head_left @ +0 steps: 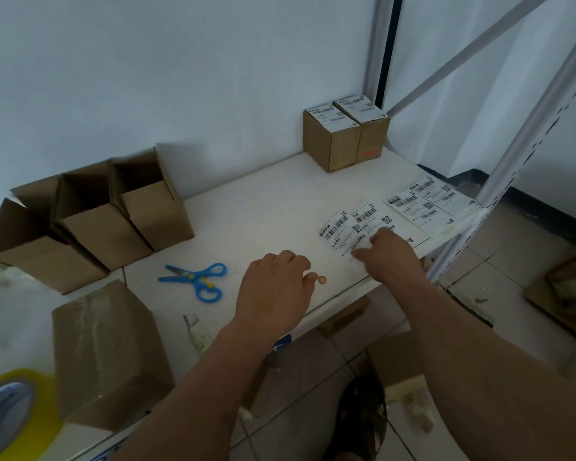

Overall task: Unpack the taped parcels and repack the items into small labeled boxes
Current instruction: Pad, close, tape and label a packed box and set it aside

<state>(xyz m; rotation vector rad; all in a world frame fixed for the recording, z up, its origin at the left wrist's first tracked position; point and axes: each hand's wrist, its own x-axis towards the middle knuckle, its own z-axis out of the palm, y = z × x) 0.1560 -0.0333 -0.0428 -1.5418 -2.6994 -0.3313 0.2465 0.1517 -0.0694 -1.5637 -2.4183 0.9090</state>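
My right hand (388,257) pinches the near edge of a label sheet (350,232) lying on the white table (266,207); my left hand (273,287) hovers loosely curled, empty. I'd peel slowly, pinning the backing flat with my left

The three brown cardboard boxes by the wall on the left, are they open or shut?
Open. The three brown cardboard boxes have their top flaps standing up, and dark interiors show; contents cannot be told.
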